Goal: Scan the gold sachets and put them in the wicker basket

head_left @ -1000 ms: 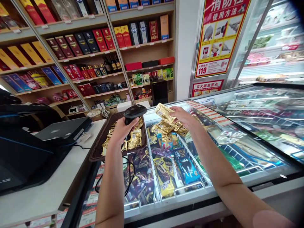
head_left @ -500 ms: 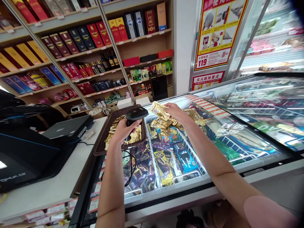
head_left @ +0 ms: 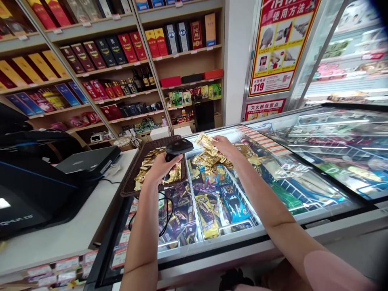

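My left hand (head_left: 161,166) is wrapped round the handle of a black barcode scanner (head_left: 178,146), its head turned to the right. In my right hand (head_left: 226,148) is a gold foil packet (head_left: 206,143), pinched by its right end just in front of the scanner's head. Below that packet, several more gold packets (head_left: 209,158) lie in a pile on the freezer's glass top. Behind and under my left hand stands a brown woven basket (head_left: 129,182) holding other gold packets. A black cable (head_left: 172,210) loops down beside my left forearm.
Under the glass of the chest freezer (head_left: 218,254) lie colourful packs in white wire baskets. To the left, a white counter (head_left: 81,230) carries a black checkout terminal (head_left: 33,190). Shelves of boxes (head_left: 127,48) and a red poster (head_left: 273,48) stand behind.
The whole view has shifted slightly. Both hands keep their holds, and the scanner and gold packet stay close together with little movement.
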`<action>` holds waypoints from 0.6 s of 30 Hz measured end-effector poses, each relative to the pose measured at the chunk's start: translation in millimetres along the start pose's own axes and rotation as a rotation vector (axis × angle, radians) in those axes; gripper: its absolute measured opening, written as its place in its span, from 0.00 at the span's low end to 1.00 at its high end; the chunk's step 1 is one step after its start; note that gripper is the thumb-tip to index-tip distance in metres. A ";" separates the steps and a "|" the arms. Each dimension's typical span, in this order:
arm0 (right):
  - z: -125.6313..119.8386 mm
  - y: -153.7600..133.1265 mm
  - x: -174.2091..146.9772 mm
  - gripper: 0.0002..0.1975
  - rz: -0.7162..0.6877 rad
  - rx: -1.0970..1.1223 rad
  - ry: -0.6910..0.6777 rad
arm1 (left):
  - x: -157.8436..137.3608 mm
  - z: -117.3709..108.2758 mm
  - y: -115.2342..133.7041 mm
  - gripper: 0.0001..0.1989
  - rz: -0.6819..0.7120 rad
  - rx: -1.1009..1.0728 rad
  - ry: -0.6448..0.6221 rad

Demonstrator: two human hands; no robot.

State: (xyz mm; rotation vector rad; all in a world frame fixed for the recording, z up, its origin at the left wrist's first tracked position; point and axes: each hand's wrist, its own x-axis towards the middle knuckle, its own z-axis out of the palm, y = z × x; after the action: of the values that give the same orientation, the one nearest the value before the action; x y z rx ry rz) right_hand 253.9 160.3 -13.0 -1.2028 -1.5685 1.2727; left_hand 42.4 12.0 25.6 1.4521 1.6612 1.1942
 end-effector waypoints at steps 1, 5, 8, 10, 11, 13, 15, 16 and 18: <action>0.1 0.3 0.2 0.07 -0.004 -0.003 -0.002 | 0.0 -0.2 -0.1 0.21 0.002 -0.002 0.003; 0.4 2.2 1.2 0.07 -0.020 -0.023 0.008 | -0.7 -1.1 -0.5 0.22 -0.003 0.001 0.016; 0.8 2.2 0.4 0.07 -0.021 -0.045 0.011 | -0.8 -0.8 -1.1 0.22 0.000 -0.017 0.015; 1.2 1.2 -0.9 0.07 -0.022 -0.052 0.011 | -0.7 -0.3 -1.4 0.21 0.003 -0.032 0.013; 1.5 0.7 -1.4 0.07 -0.020 -0.050 0.008 | -0.7 -0.2 -1.4 0.21 0.005 -0.038 0.011; 2.0 -0.1 -2.1 0.07 -0.021 -0.045 -0.001 | -1.2 0.0 -1.2 0.21 0.005 -0.046 0.007; 2.4 0.1 -1.8 0.07 -0.018 -0.042 -0.008 | -2.3 -0.1 -0.9 0.21 0.000 -0.046 -0.005; 2.5 0.6 -1.5 0.08 -0.016 -0.038 -0.015 | -2.9 -0.2 -0.7 0.22 -0.002 -0.042 -0.009; 2.5 1.8 -0.5 0.09 -0.014 -0.034 -0.023 | -3.8 -0.3 -0.4 0.22 -0.004 -0.034 -0.012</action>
State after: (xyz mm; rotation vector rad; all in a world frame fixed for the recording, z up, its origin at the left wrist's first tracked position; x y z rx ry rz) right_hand 252.0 159.2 -15.3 -1.2002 -1.6182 1.2598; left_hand 42.8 8.3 24.9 1.4322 1.6273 1.2030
